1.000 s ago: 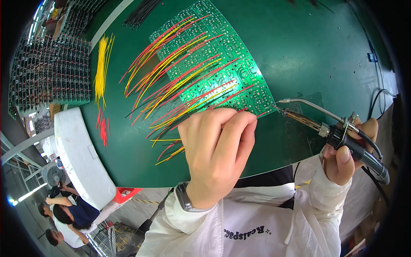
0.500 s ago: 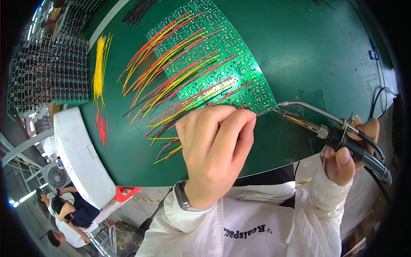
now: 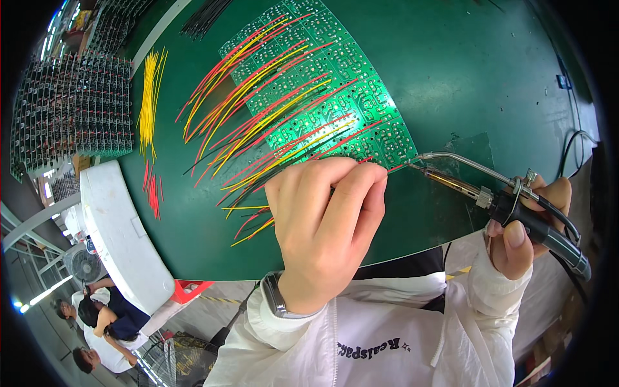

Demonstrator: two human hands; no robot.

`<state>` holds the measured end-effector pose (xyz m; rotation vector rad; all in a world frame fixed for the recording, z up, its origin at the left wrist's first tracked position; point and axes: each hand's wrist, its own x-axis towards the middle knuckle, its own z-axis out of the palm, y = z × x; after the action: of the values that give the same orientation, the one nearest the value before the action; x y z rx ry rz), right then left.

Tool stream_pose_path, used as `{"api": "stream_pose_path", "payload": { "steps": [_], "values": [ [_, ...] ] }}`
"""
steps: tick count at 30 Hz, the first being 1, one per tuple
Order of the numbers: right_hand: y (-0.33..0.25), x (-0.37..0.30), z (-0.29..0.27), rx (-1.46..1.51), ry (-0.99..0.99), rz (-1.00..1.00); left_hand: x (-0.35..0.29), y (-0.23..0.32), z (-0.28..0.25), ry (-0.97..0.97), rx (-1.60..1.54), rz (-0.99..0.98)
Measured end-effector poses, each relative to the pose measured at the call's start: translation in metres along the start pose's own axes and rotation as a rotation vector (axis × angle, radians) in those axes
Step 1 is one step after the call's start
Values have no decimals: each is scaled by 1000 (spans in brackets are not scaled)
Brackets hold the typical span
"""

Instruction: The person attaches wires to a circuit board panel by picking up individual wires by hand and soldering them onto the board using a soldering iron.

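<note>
A green circuit board panel lies on the table, with rows of red, yellow and black wires fanning off it to the left. At its near right corner my left hand pinches a red wire, whose end shows past the fingertips. My right hand grips a black-handled soldering iron with a curved metal guide tube fixed alongside. The iron's tip and the tube's end meet at the board corner, by the wire's end; whether the tip touches it, I cannot tell.
Loose yellow wires and short red wires lie left on the green table; black wires lie at the back. Stacked boards stand far left, near a white casing. Other people sit at lower left.
The board and wires have shifted very slightly in the picture. Both hands keep their hold on the red wire and soldering iron. A person in the background has moved a little.
</note>
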<state>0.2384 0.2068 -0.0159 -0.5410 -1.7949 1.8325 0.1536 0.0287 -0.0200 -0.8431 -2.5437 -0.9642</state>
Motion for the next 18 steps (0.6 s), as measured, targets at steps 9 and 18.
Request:
{"api": "stream_pose_path", "payload": {
  "steps": [9, 18],
  "values": [
    [0, 0, 1, -9, 10, -7, 0, 1, 1, 5, 1, -5],
    [-4, -1, 2, 21, 10, 33, -1, 2, 1, 10, -10, -6]
  ]
}}
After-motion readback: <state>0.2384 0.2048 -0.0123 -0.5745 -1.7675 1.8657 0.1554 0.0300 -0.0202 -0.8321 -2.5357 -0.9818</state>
